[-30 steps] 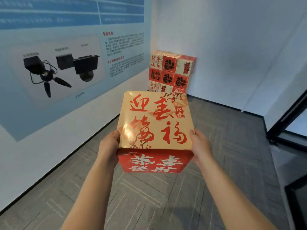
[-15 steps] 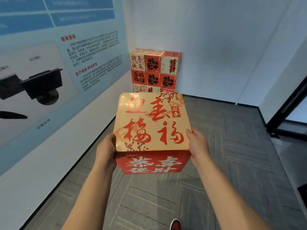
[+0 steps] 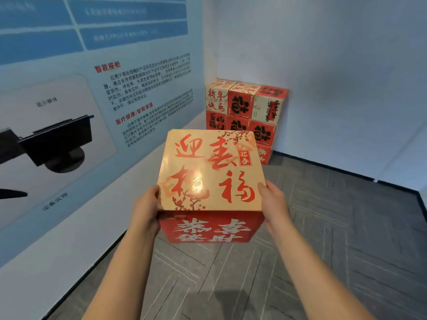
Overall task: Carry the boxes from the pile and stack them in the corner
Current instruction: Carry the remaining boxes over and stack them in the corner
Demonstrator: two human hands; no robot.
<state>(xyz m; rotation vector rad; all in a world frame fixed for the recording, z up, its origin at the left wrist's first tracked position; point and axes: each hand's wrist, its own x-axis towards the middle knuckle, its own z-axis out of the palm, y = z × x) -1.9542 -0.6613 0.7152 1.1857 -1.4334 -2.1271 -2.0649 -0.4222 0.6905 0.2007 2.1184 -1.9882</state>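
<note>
I hold a cube-shaped box [image 3: 209,174] at chest height, with a tan top bearing red characters and a red front face. My left hand [image 3: 145,211] grips its left side with the thumb at the top edge. My right hand [image 3: 275,204] grips its right side the same way. Ahead, a stack of similar red and tan boxes [image 3: 245,105] stands in the corner, three wide and three layers high. The carried box hides the stack's lower left part.
A large blue and white poster wall [image 3: 92,100] runs along my left. A plain white wall [image 3: 346,77] closes the far side. Grey patterned carpet [image 3: 335,239] covers the floor between me and the stack.
I have walked closer to the corner, so the stack looks larger and nearer. The poster has slid past on the left. Both hands keep the same hold on the box.
</note>
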